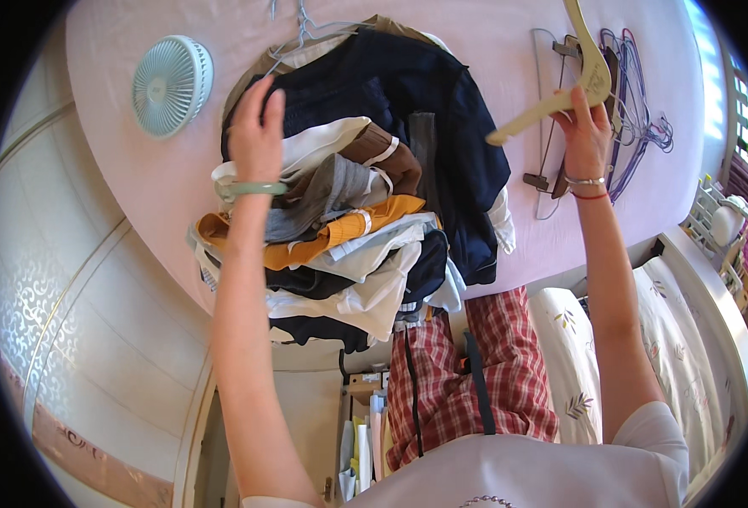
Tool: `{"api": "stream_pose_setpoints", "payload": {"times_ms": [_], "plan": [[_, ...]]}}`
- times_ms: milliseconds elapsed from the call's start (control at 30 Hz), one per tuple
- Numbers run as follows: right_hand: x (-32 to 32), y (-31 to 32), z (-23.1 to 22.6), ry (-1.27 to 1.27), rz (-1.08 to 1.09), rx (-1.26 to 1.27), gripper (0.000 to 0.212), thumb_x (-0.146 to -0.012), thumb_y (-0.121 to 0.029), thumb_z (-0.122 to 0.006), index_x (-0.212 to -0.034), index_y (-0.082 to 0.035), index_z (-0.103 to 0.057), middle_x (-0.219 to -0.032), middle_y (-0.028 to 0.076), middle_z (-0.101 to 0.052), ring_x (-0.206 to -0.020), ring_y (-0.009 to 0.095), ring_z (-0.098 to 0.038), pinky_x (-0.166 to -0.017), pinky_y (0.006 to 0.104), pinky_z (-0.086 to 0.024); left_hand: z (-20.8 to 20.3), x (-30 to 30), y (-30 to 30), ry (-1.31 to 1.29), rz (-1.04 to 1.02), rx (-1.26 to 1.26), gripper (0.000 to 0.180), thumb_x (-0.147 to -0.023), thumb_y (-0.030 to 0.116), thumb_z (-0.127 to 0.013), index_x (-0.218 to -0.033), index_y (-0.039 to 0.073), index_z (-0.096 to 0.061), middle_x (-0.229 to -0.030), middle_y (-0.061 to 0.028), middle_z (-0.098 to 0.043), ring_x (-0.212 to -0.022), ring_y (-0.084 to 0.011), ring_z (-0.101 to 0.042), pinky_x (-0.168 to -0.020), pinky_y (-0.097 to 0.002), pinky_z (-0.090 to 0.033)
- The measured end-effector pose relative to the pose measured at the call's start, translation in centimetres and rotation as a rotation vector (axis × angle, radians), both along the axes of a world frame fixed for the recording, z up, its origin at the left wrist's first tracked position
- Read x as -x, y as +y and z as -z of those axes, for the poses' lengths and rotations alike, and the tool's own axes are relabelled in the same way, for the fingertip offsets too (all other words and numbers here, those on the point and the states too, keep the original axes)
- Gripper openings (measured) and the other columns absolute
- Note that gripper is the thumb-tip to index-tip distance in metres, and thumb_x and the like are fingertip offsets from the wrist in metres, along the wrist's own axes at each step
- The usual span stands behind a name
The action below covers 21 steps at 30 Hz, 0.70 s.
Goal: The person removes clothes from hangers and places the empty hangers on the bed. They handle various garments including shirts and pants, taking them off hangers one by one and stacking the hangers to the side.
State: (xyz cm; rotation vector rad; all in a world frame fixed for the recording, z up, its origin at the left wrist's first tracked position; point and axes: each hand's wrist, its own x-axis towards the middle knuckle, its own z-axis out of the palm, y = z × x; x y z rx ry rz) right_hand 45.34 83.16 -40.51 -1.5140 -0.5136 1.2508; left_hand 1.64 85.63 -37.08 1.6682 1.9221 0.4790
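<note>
My right hand grips a cream-coloured clothes hanger by its lower arm and holds it above the bed, near a bunch of hangers. My left hand is over the left edge of a dark navy garment, thumb and forefinger apart. I see nothing held in it, though its other fingers are partly hidden. Thin wire hangers lie at the top end of the navy garment. Below my left wrist is a heap of clothes, with a grey piece, a mustard piece and a white one.
A pale blue round fan lies on the pink bed sheet at left. Purple wire hangers and a clip hanger lie at right. Folders stand below the bed edge; a white patterned cloth is beside my legs.
</note>
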Motion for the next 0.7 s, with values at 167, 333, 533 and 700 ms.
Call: {"api": "stream_pose_setpoints", "payload": {"times_ms": [167, 333, 533, 700], "plan": [[-4.1, -4.6, 1.6, -0.075, -0.031, 0.187, 0.027, -0.097, -0.026, -0.063, -0.111, -0.003, -0.060, -0.101, 0.010, -0.069, -0.088, 0.016, -0.066, -0.074, 0.0284, -0.055, -1.0, -15.3, -1.9, -0.586, 0.056, -0.016, 0.058, -0.103, 0.040, -0.043, -0.144, -0.001, -0.039, -0.148, -0.0187, -0.042, -0.137, -0.0306, -0.041, -0.113, -0.0352, -0.032], [-6.9, -8.0, 2.2, -0.105, 0.031, 0.310, 0.028, -0.095, -0.031, -0.066, -0.105, -0.005, -0.062, -0.095, 0.007, -0.070, -0.081, 0.012, -0.065, -0.066, 0.0231, -0.053, -0.4, -26.7, -5.5, -0.856, 0.078, 0.209, 0.071, -0.100, 0.053, -0.042, -0.146, -0.001, -0.034, -0.150, -0.0277, -0.034, -0.142, -0.0384, -0.030, -0.116, -0.0396, -0.024], [-11.2, -9.3, 3.2, -0.278, -0.028, 0.445, 0.035, -0.089, -0.039, -0.072, -0.099, -0.005, -0.065, -0.078, -0.001, -0.063, -0.070, 0.006, -0.060, -0.055, 0.0185, -0.048, -0.6, -29.9, -6.8, -0.812, 0.096, 0.329, 0.075, -0.099, 0.058, -0.038, -0.148, 0.001, -0.032, -0.152, -0.0259, -0.032, -0.145, -0.0348, -0.027, -0.117, -0.0374, -0.024], [-10.8, -10.0, 3.7, -0.291, 0.053, 0.486, 0.038, -0.088, -0.034, -0.073, -0.106, -0.003, -0.063, -0.087, 0.003, -0.064, -0.071, 0.008, -0.060, -0.054, 0.0191, -0.049, 0.3, -29.6, -7.4, -0.733, 0.105, 0.275, 0.070, -0.100, 0.053, -0.042, -0.147, 0.001, -0.035, -0.150, -0.0249, -0.035, -0.142, -0.0343, -0.032, -0.115, -0.0371, -0.027]]}}
